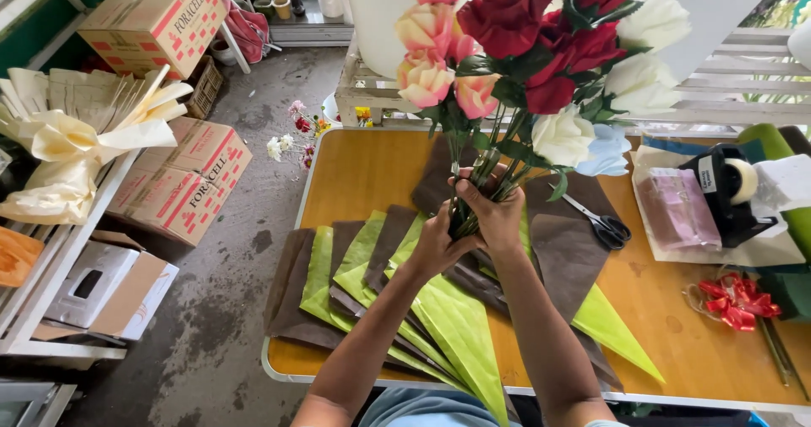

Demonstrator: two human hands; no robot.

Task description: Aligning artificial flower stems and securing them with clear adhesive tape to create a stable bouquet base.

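A bunch of artificial roses (541, 55), pink, red, white and pale blue, stands upright above the orange table (676, 334). Both hands grip its green stems (486, 178). My right hand (494, 216) wraps the stems from the right, and my left hand (439, 245) clasps them from below on the left. Beneath the hands lie several folded sheets of brown and lime-green wrapping paper (422, 300), fanned out over the table's left half.
Black-handled scissors (601, 224) lie right of the stems. A black tape dispenser (731, 190), a pink packet (676, 209) and a red ribbon bow (735, 299) sit at the right. Cardboard boxes (182, 182) and cream paper fans (76, 131) stand at the left.
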